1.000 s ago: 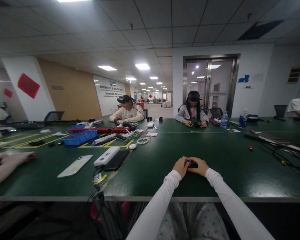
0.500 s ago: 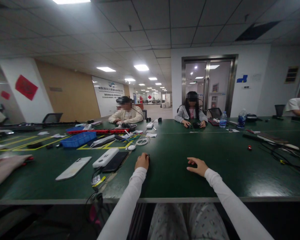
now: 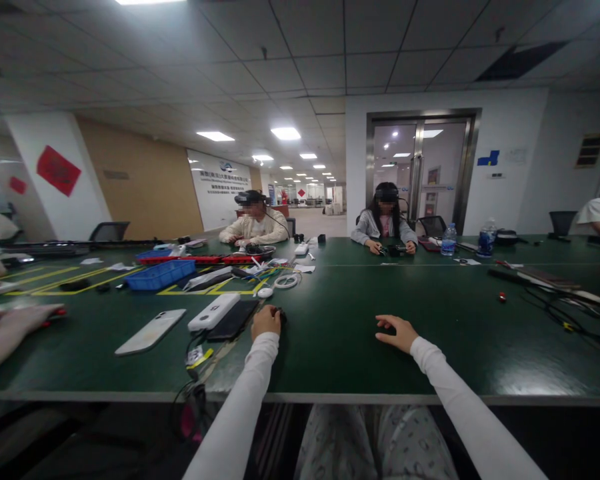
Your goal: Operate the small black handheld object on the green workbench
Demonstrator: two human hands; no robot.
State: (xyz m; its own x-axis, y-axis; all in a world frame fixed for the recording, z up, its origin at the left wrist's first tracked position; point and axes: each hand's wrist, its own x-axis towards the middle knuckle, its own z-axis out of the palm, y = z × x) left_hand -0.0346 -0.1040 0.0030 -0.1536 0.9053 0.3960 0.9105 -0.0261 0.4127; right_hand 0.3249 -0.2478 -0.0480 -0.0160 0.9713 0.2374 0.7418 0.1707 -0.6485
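Observation:
My left hand [image 3: 267, 321] is closed around a small black object [image 3: 281, 316], low over the green table [image 3: 330, 360]. Only the object's edge shows past my fingers, so its kind is unclear. Beside that hand lie a dark flat pad [image 3: 235, 321] and a white power bank [image 3: 216, 311]. My right hand [image 3: 398, 333] rests on the tabletop with thumb and fingers apart, and nothing is in it.
A white phone [image 3: 151, 332] lies left of the power bank. Beyond are a blue tray [image 3: 161, 275], a coiled white cable [image 3: 286, 281] and loose wires. Black cables [image 3: 560, 307] spread at the right. Two people sit opposite; a neighbour's hand [image 3: 27, 320] is at the left.
My left hand has shifted left with the small black object, closer to the dark pad. My right hand stays in place. The view has turned very slightly.

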